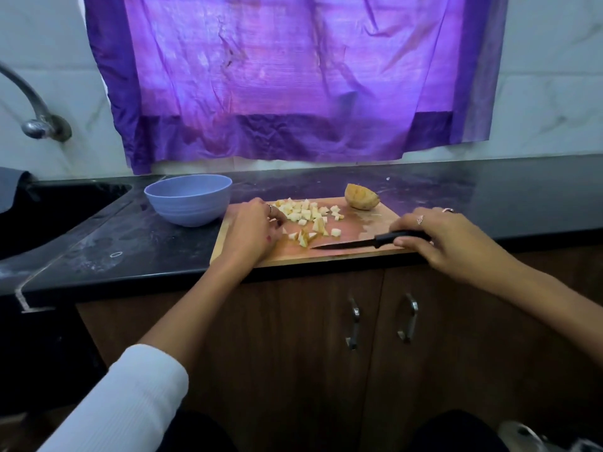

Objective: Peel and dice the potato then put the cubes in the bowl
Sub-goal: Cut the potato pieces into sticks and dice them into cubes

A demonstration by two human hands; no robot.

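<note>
On the board [352, 252], at the table's [137, 243] near edge, the cubes [308, 215] lie in a loose heap toward its far-left part, a few strays nearer the middle. At 10 o'clock from the heap, just off the board's left edge, stands the bowl [188, 203], with nothing visible inside from this angle. At 2 o'clock from the heap, on the board's far edge, sits the unpeeled potato piece [361, 197], skin still on.

Nearest the heap is the left hand [253, 228]: its curled fingers rest on the board and touch the heap's left side; whether they pinch any cube I cannot tell. Well to the right, at about 4 o'clock from the heap, the right hand [437, 234] has its grip closed round the black handle of the knife [368, 241]. The knife's long axis runs 3 to 9 o'clock, the tip pointing left toward the strays and the blade low over the board.

I judge that the coming move turns on the short leftward path from heap to bowl, which suits the left hand.

No brand, label or writing can be read.
</note>
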